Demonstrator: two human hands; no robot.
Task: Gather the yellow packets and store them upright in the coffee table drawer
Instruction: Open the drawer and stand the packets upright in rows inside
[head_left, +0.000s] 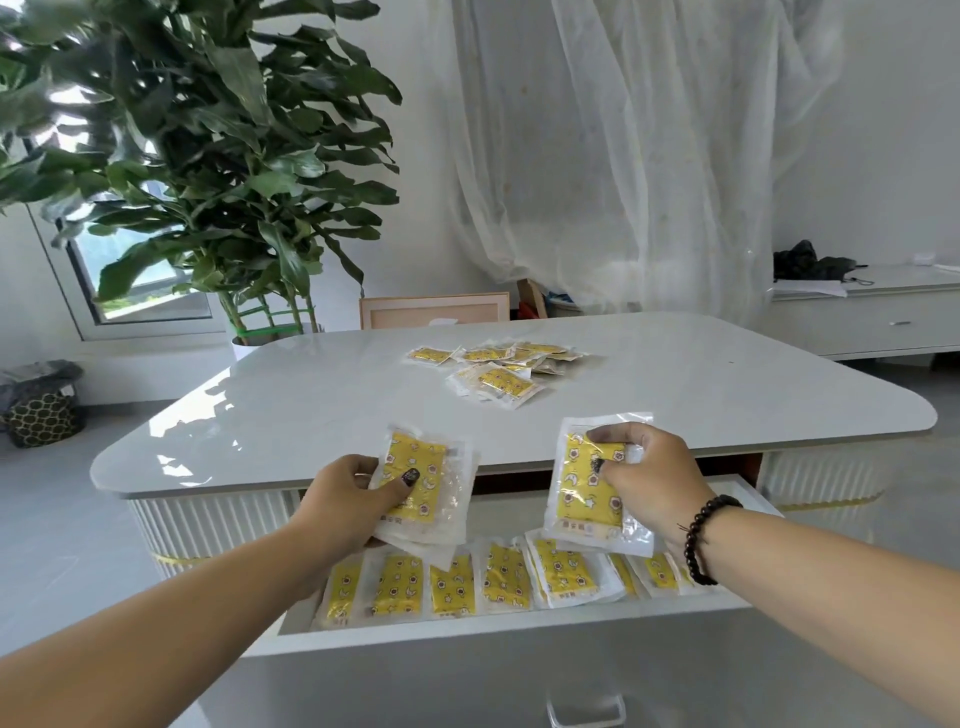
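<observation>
My left hand (343, 501) grips a small stack of yellow packets (423, 480) in clear wrappers, thumb across the front, above the open drawer (467, 631) of the white coffee table (322, 395). My right hand (649, 475) pinches another yellow packet (582, 488) by its upper right corner, held upright over the drawer. Several yellow packets (504, 577) stand in a row inside the drawer, leaning against its front wall. A loose pile of yellow packets (501, 366) lies on the tabletop, far of centre.
A large potted plant (218, 156) stands behind the table's left corner. A sheer curtain (623, 156) hangs behind, with a framed board (434, 310) leaning on the floor. A white cabinet (872, 317) is at right, a patterned basket (44, 418) at left.
</observation>
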